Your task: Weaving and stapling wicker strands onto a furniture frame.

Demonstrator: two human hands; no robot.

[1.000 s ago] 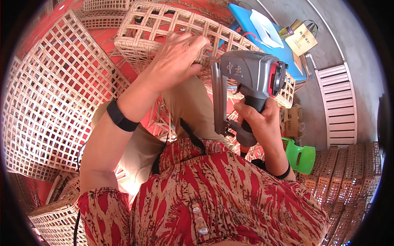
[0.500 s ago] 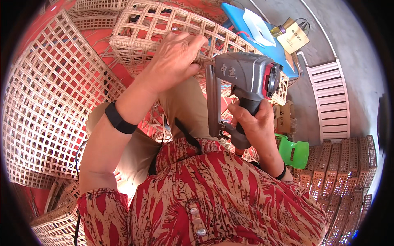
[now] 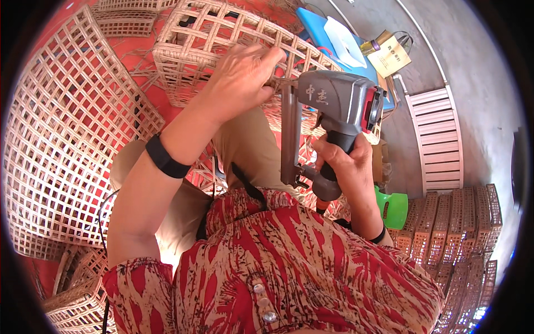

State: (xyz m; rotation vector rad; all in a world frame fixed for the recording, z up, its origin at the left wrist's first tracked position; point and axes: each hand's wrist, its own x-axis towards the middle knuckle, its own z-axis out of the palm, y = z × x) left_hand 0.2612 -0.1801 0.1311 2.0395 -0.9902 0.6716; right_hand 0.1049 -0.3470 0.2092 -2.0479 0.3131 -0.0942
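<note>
A woven wicker basket [image 3: 183, 44] with an open square lattice leans across my knees at the far side. My left hand [image 3: 239, 78] is closed on its near edge, thumb and fingers pinching the strands, partly hidden by the hand itself. My right hand [image 3: 351, 167] wraps round the black grip of a grey nail gun [image 3: 336, 100]. The gun stands upright, its head at the top with the nose pointing left toward the basket edge, just right of my left fingers. Whether the nose touches the strands I cannot tell.
A large lattice panel [image 3: 67, 133] lies at left, with another basket [image 3: 83, 306] below it. Stacked wicker baskets [image 3: 445, 222] line the right. A green plastic chair [image 3: 396, 210], a blue board [image 3: 317, 28], a paper bag [image 3: 389, 55] and a slatted white rack [image 3: 436, 139] stand beyond.
The view has shifted slightly, moving the background left. My left hand has moved a little right along the basket edge. The nail gun stays in my right hand, nearly where it was.
</note>
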